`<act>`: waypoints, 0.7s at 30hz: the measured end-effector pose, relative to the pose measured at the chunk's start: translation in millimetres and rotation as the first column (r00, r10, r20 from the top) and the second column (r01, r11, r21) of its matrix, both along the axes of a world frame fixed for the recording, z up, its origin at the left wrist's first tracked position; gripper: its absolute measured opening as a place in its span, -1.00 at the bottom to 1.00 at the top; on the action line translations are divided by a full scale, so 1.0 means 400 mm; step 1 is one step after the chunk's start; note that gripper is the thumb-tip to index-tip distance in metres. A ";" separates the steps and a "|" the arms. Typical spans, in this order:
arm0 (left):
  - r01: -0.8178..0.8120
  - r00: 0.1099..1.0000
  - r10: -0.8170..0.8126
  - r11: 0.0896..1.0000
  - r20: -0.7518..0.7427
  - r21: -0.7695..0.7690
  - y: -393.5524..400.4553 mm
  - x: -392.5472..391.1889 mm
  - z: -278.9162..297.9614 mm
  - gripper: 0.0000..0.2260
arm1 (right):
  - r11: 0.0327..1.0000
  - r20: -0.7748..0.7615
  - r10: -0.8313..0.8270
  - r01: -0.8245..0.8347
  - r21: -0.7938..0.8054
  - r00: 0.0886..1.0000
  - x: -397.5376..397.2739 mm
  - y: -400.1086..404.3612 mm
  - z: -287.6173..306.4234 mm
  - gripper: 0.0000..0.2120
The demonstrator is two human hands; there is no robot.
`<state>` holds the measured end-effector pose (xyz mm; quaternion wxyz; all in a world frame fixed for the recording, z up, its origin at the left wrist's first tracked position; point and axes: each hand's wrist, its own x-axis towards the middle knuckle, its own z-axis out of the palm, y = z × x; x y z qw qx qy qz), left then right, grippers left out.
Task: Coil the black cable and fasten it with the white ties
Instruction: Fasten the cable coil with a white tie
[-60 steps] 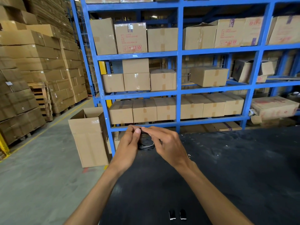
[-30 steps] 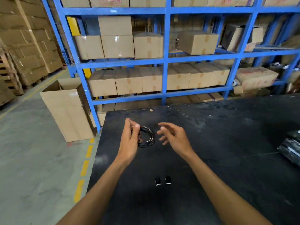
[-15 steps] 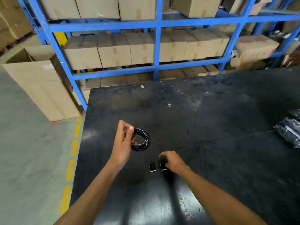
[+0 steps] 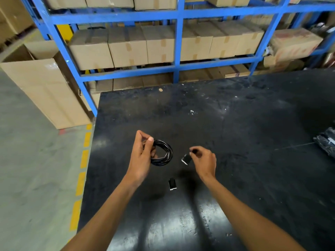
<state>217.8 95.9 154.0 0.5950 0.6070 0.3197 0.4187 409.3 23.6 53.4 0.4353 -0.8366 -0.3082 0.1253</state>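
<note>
The black cable (image 4: 164,153) is wound into a small round coil, held just above the black table (image 4: 235,124). My left hand (image 4: 142,156) grips the coil's left side, thumb on top. To the right, my right hand (image 4: 204,159) pinches one small tie (image 4: 186,159), black with a white edge, lifted off the table and apart from the coil. A second tie (image 4: 172,184) lies on the table below and between my hands.
A blue steel rack (image 4: 178,42) loaded with cardboard boxes stands behind the table. An open cardboard box (image 4: 41,84) sits on the floor at left, near a yellow dashed floor line (image 4: 80,174). A black plastic-wrapped bundle (image 4: 327,144) lies at the table's right edge.
My right hand let go of the coil, dropped to the two ties, picked one up and raised it toward the coil. The left hand kept hold of the coil. The view tilted down.
</note>
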 end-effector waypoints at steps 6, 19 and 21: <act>0.032 0.999 -0.033 0.998 0.021 0.059 -0.034 0.017 0.041 -0.86 | 0.890 -0.176 0.276 -0.181 0.419 0.945 -0.069 0.027 0.217 -0.76; -0.013 0.998 0.000 0.974 0.057 0.226 -0.086 -0.039 0.145 -0.83 | 0.736 -0.296 0.582 -0.337 0.587 0.757 -0.115 -0.061 0.373 -0.73; -0.004 0.999 -0.007 0.969 0.043 0.248 -0.093 -0.045 0.153 -0.84 | 0.723 -0.297 0.608 -0.359 0.590 0.736 -0.124 -0.066 0.392 -0.74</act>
